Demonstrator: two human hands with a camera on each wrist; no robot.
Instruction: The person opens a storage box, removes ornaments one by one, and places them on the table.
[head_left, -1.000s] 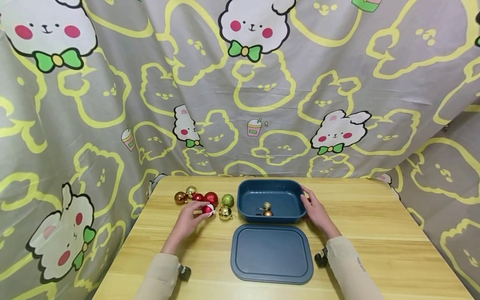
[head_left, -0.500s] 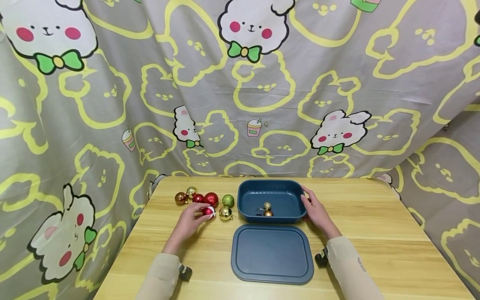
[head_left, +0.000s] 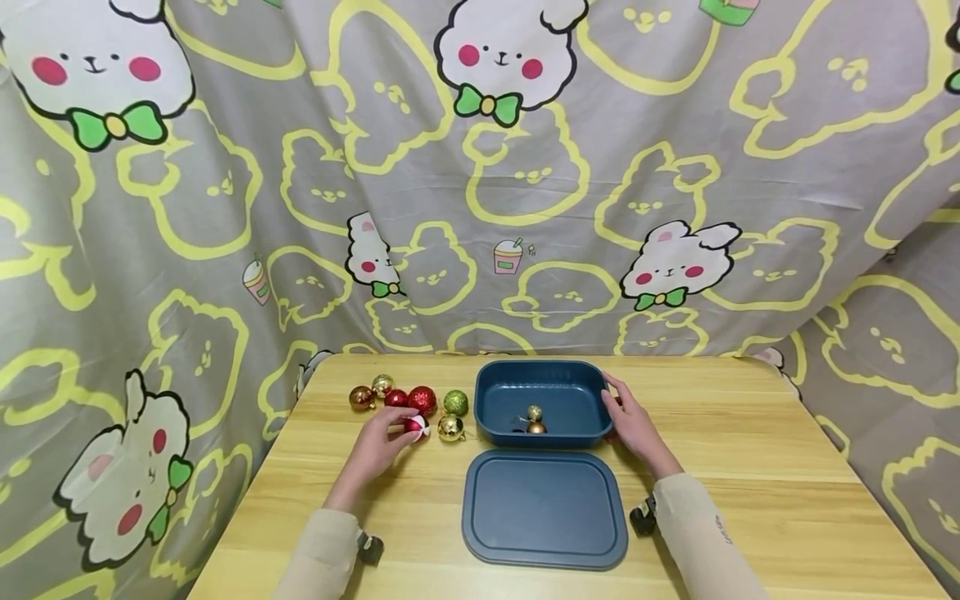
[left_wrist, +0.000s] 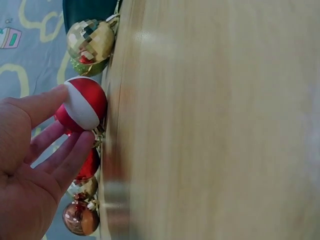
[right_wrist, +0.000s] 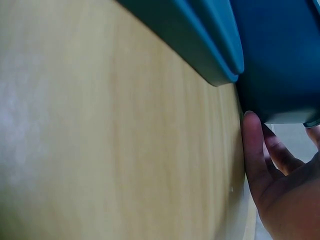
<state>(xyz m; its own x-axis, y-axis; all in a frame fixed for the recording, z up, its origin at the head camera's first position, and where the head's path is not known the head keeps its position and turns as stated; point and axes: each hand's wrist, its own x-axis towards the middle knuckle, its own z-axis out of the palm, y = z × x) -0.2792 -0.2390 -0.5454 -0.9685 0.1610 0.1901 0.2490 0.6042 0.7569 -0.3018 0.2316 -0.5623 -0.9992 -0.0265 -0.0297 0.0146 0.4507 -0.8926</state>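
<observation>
My left hand (head_left: 382,442) pinches a red Christmas bauble with a white band (left_wrist: 82,105) between thumb and fingertips, close over the table. Beside it lie a glittery red bauble (head_left: 422,400), a green glitter one (head_left: 455,402) and a shiny gold one (head_left: 451,428). Farther left are a brown bauble (head_left: 362,397), a pale gold one (head_left: 383,384) and another red one (head_left: 396,400). My right hand (head_left: 634,427) holds the right end of a dark blue box (head_left: 543,371), a digit at its rim. Inside the box lie a small gold bauble (head_left: 534,412) and a copper-coloured one (head_left: 536,427), partly hidden by the front wall.
A flat blue-grey lid (head_left: 543,510) lies on the wooden table (head_left: 750,467) just in front of the box. Behind the table hangs a grey curtain (head_left: 555,317) with cartoon animals. Each wrist wears a small black camera.
The red-and-white bauble has turned a little in my left fingers, its white band showing differently, and has dipped slightly. My right hand and the box stay where they were.
</observation>
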